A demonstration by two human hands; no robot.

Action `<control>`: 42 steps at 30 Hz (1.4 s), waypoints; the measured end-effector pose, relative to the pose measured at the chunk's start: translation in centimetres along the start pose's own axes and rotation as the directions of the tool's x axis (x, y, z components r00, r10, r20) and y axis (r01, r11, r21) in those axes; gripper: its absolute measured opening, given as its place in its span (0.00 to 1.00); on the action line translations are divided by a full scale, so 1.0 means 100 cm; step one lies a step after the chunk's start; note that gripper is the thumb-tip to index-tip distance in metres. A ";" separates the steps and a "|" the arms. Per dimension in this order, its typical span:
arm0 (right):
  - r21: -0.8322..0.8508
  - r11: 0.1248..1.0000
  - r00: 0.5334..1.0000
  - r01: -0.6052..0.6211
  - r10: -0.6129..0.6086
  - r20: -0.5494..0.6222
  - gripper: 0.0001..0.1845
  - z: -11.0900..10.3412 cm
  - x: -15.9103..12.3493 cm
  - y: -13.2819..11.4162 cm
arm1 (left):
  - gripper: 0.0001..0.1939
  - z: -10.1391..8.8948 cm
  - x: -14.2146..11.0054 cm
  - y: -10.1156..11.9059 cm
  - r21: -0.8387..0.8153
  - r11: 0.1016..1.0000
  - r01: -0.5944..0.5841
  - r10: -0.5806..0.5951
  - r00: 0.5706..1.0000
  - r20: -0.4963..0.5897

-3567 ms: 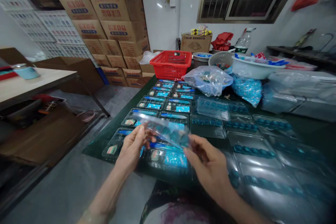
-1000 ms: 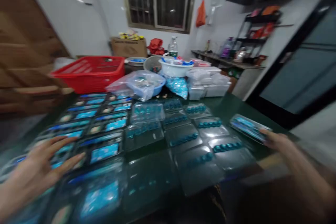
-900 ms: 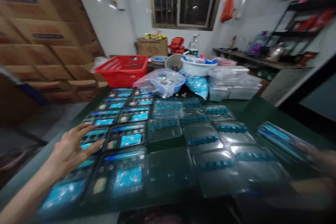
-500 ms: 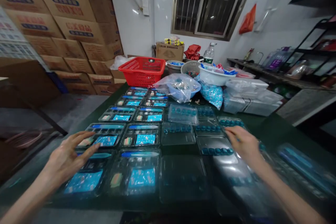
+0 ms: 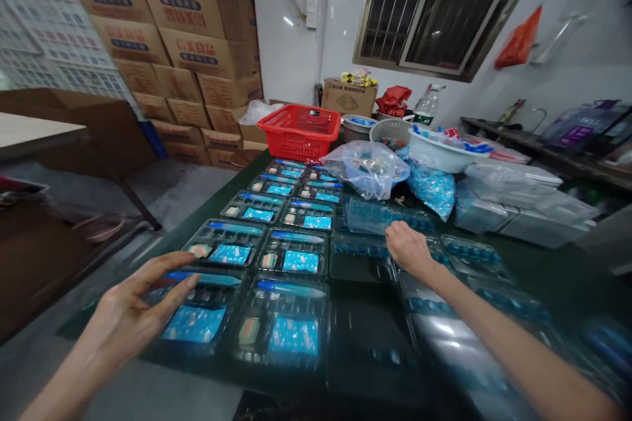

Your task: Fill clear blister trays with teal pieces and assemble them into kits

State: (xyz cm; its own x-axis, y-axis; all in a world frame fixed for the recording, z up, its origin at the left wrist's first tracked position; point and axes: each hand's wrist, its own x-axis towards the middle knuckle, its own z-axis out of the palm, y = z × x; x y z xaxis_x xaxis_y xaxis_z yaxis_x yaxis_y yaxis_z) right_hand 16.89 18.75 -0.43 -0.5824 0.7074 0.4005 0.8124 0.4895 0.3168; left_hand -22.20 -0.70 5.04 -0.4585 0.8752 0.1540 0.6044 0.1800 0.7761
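Note:
My left hand [image 5: 129, 314] hovers open, fingers spread, over the nearest filled clear tray [image 5: 197, 316] at the table's near left corner. That tray holds a blue pen and blue packets. My right hand [image 5: 409, 249] reaches across to the middle of the dark green table [image 5: 557, 276], its fingers curled down onto a clear lid tray with a row of blue beads [image 5: 363, 251]. Whether it grips the tray I cannot make out. Several filled trays [image 5: 296, 256] lie in two columns on the left; several bead trays [image 5: 469, 256] lie on the right.
A red basket [image 5: 301, 131] stands at the table's far end. Beside it are a plastic bag of parts [image 5: 365, 168], a white bowl [image 5: 439, 152] and stacked clear packs [image 5: 523, 210]. Cardboard boxes [image 5: 187, 46] are piled along the left wall.
A second ago my right hand set a filled tray down at the far right; it has since swung left to the bead tray in the middle. The left hand stays hovering open.

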 end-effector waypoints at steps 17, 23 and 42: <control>0.245 0.842 0.825 0.481 -0.340 -0.451 0.13 -0.130 -0.046 -0.155 | 0.56 0.141 -0.061 0.047 -0.991 0.047 0.129 0.137 0.981 0.135; 0.422 0.733 0.787 0.534 -0.249 -0.564 0.15 -0.157 -0.032 -0.223 | 0.57 0.086 -0.071 0.005 -0.994 0.106 -0.011 0.131 0.991 0.003; 0.524 0.657 0.785 0.542 -0.174 -0.595 0.16 -0.140 -0.013 -0.295 | 0.44 -0.008 -0.088 -0.030 -0.978 0.200 -0.050 -0.029 0.998 -0.057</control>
State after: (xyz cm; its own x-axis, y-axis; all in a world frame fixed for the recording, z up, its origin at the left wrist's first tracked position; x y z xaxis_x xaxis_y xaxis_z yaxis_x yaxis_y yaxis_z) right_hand -6.76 -3.73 1.71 -0.6150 0.1669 0.7707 0.2326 0.9723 -0.0250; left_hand -20.48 -9.29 1.86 -0.5120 0.8428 0.1661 -0.4937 -0.4470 0.7460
